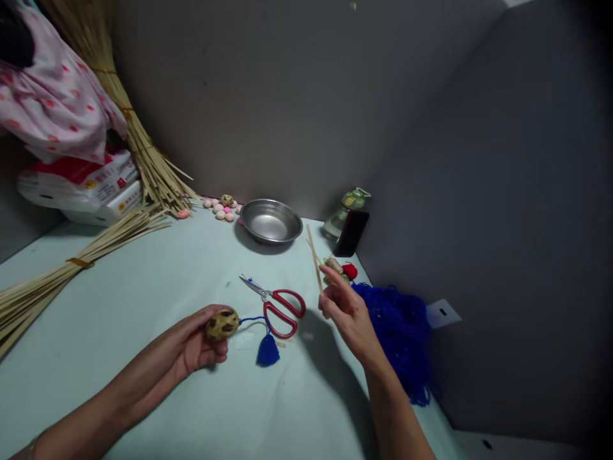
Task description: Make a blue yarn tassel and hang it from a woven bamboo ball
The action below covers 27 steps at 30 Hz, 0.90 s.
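Observation:
A small woven ball [222, 326], tan with dark brown patches, sits in the fingers of my left hand [204, 342]. From its right end a blue cord runs to a blue tassel [267, 351], which rests on the table. My right hand [348, 313] pinches a thin pale strip [315, 259], held nearly upright between thumb and fingers. Red-handled scissors [282, 306] lie between the two hands, blades partly apart and pointing to the upper left. Just beyond my right fingers lie a red bundle [350, 271] and other small items, partly covered by the hand.
A steel bowl [271, 222] stands at the back, beside several pink and white egg-shaped pieces [221, 211]. At right are a phone [352, 234], a green-topped bottle [336, 220] and blue yarn [400, 332]. Bundled strips [62, 275] and tissue packs [81, 185] occupy the left. Grey walls enclose the table.

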Each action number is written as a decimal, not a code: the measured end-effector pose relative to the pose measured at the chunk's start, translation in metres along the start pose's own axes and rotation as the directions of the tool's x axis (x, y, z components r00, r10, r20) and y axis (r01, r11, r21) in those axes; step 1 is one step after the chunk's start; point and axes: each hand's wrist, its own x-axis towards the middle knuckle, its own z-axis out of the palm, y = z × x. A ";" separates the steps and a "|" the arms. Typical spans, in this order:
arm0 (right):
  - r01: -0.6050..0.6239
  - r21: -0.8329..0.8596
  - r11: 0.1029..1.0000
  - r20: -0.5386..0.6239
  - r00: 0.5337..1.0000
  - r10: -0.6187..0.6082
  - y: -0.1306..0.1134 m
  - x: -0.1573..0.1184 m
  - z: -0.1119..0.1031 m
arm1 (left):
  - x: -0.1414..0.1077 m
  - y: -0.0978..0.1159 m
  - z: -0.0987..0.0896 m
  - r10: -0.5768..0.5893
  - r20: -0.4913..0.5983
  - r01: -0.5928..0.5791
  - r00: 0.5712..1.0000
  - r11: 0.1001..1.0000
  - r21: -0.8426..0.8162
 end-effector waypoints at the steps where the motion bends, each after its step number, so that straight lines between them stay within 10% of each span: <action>1: 0.008 0.019 1.000 -0.006 1.000 -0.008 -0.004 -0.003 -0.001 | 0.000 0.001 0.000 0.001 -0.007 -0.001 1.000 1.000 -0.001; 10: 0.051 0.338 0.940 0.000 0.999 -0.054 -0.028 -0.022 0.001 | 0.003 -0.001 -0.001 0.027 -0.022 -0.026 0.999 0.999 0.028; 20: 0.352 -0.206 0.913 -0.376 0.833 -0.406 -0.036 -0.035 -0.002 | 0.004 -0.003 -0.002 0.029 0.001 -0.029 1.000 0.998 0.058; 27: 0.225 -0.472 0.853 0.150 0.973 -0.174 -0.027 -0.027 0.010 | 0.004 -0.007 -0.008 0.015 -0.007 -0.014 1.000 0.997 0.069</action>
